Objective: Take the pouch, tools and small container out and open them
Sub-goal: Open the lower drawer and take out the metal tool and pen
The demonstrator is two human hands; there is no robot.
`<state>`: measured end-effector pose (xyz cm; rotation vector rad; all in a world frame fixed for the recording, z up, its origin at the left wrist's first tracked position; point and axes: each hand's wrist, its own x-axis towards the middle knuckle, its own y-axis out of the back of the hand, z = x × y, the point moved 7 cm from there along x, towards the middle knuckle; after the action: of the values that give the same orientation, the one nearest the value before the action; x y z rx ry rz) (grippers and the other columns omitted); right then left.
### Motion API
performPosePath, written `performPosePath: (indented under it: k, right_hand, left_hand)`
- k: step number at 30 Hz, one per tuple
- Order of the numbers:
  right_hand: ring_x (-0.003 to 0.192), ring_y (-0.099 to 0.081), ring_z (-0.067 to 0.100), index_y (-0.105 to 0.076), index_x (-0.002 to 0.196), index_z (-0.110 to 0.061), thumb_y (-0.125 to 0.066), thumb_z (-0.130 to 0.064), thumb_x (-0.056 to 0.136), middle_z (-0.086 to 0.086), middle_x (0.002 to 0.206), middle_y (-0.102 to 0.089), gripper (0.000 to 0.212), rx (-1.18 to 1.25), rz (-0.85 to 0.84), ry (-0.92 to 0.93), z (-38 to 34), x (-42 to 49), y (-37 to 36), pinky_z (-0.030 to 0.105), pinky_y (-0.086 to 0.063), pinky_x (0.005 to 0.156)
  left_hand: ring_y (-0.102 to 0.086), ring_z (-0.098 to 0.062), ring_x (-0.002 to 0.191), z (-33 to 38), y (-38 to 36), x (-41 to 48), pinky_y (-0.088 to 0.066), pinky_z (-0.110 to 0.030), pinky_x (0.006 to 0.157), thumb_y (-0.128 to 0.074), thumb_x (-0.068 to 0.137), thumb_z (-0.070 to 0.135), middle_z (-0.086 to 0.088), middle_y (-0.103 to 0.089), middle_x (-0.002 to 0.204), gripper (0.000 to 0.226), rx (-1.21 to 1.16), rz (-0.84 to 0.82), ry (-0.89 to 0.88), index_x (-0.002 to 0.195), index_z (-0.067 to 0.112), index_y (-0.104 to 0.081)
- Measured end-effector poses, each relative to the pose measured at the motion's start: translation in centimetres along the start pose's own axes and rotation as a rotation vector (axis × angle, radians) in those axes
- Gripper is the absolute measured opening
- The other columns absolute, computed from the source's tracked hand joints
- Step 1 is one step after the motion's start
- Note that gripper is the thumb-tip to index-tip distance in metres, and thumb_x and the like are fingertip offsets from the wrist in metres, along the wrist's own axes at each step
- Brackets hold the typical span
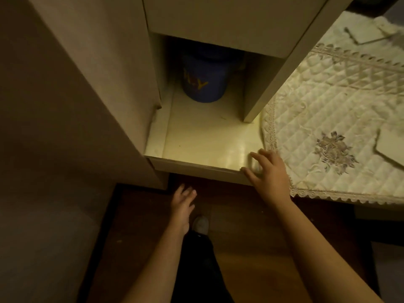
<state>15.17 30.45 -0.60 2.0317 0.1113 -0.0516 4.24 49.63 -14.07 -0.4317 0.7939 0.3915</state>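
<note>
A blue round container (pixel 204 78) with yellow letters stands at the back of an open cream-coloured niche (pixel 207 141), half under the shelf above it. My right hand (pixel 267 173) rests with spread fingers on the niche's front right edge and holds nothing. My left hand (pixel 183 203) hangs lower, in front of and below the shelf edge, fingers loosely apart and empty. No pouch or tools show in this view.
A tall cabinet side (pixel 87 95) walls the left. A quilted lace-edged cloth (pixel 338 127) covers the table on the right, with flat pale cards (pixel 391 147) on it. Below are a wooden floor (pixel 240 259), my dark trouser leg and a grey shoe (pixel 201 224).
</note>
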Motion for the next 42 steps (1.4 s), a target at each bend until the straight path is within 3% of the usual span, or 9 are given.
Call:
performPosePath:
  k: [8, 15, 19, 21, 24, 34, 35, 39, 42]
  right_hand:
    - [0.12, -0.048, 0.028, -0.062, 0.116, -0.017, -0.068, -0.038, 0.075, 0.011, 0.125, -0.055, 0.047, -0.042, 0.063, 0.029, 0.6, 0.2, -0.7, 0.039, -0.043, 0.095]
    - [0.119, -0.048, 0.029, -0.061, 0.116, -0.016, -0.068, -0.04, 0.074, 0.013, 0.124, -0.055, 0.049, -0.04, 0.08, 0.043, 0.9, 0.3, -1.1, 0.04, -0.043, 0.095]
    - [0.118, -0.048, 0.031, -0.061, 0.115, -0.016, -0.067, -0.04, 0.075, 0.014, 0.124, -0.055, 0.048, -0.039, 0.078, 0.045, 0.8, 0.3, -1.2, 0.042, -0.043, 0.095]
    - [0.117, -0.049, 0.031, -0.062, 0.115, -0.015, -0.067, -0.041, 0.075, 0.014, 0.124, -0.055, 0.048, -0.042, 0.082, 0.05, 0.8, 0.2, -1.1, 0.043, -0.045, 0.093]
    - [0.117, -0.049, 0.031, -0.062, 0.115, -0.015, -0.067, -0.04, 0.075, 0.015, 0.123, -0.056, 0.047, -0.049, 0.098, 0.057, 0.7, 0.0, -1.1, 0.044, -0.047, 0.09]
    - [0.119, -0.044, 0.032, -0.058, 0.119, -0.014, -0.061, -0.042, 0.079, 0.015, 0.127, -0.051, 0.049, -0.052, 0.063, 0.055, 0.4, -0.4, -1.2, 0.044, -0.041, 0.097]
    - [0.12, -0.043, 0.032, -0.058, 0.119, -0.013, -0.061, -0.041, 0.079, 0.015, 0.128, -0.05, 0.049, -0.053, 0.063, 0.05, 0.6, -0.1, -1.2, 0.044, -0.04, 0.098]
    - [0.124, -0.04, 0.033, -0.055, 0.122, -0.014, -0.061, -0.041, 0.081, 0.015, 0.132, -0.047, 0.049, -0.059, 0.029, 0.029, 0.6, 0.1, -1.0, 0.045, -0.036, 0.103]
    - [0.123, -0.04, 0.034, -0.055, 0.123, -0.012, -0.06, -0.039, 0.082, 0.017, 0.132, -0.047, 0.049, -0.073, 0.016, 0.033, 0.2, -0.2, -1.0, 0.044, -0.034, 0.103]
  left_hand:
    - [-0.039, -0.026, 0.129, -2.4, -1.7, 5.6, -0.025, -0.049, 0.109, -0.047, 0.087, -0.001, -0.01, -0.036, 0.144, 0.065, -0.297, -0.05, 0.04, 0.14, 0.023, -0.019]
    - [-0.053, -0.02, 0.107, -2.5, -2.5, 7.3, -0.035, -0.044, 0.098, -0.042, 0.089, 0.002, 0.0, -0.059, 0.106, 0.051, -0.595, -0.062, 0.067, 0.134, 0.026, -0.034]
    - [-0.053, -0.02, 0.104, -2.2, -2.4, 6.4, -0.041, -0.042, 0.093, -0.049, 0.079, 0.006, -0.002, -0.058, 0.104, 0.049, -0.629, -0.107, 0.072, 0.127, 0.018, -0.042]
    - [-0.052, -0.02, 0.104, -2.4, -2.2, 5.6, -0.041, -0.041, 0.092, -0.053, 0.075, 0.012, -0.003, -0.057, 0.106, 0.039, -0.599, -0.122, 0.076, 0.113, 0.018, -0.052]
    - [-0.052, -0.019, 0.103, -3.1, -1.5, 3.9, -0.034, -0.042, 0.1, -0.045, 0.087, 0.018, -0.003, -0.056, 0.106, 0.016, -0.562, -0.099, 0.074, 0.098, 0.023, -0.055]
    - [-0.05, -0.024, 0.106, -7.6, 3.2, -2.9, -0.03, -0.048, 0.101, -0.036, 0.093, 0.025, -0.006, -0.055, 0.104, 0.018, -0.47, -0.007, 0.173, 0.097, 0.023, -0.053]
    - [-0.048, -0.025, 0.112, -7.9, 3.3, -3.3, -0.027, -0.049, 0.104, -0.038, 0.09, 0.03, -0.006, -0.055, 0.11, 0.021, -0.44, -0.026, 0.193, 0.105, 0.022, -0.052]
    - [-0.035, -0.029, 0.132, -7.0, 4.6, -6.0, -0.021, -0.051, 0.111, -0.051, 0.069, 0.043, -0.01, -0.042, 0.14, 0.076, -0.169, -0.091, 0.233, 0.136, 0.018, -0.028]
    - [-0.035, -0.032, 0.131, -4.2, 7.6, -8.4, -0.031, -0.047, 0.107, -0.064, 0.074, 0.032, -0.014, -0.033, 0.146, 0.082, 0.168, 0.162, 0.122, 0.14, 0.019, -0.018]
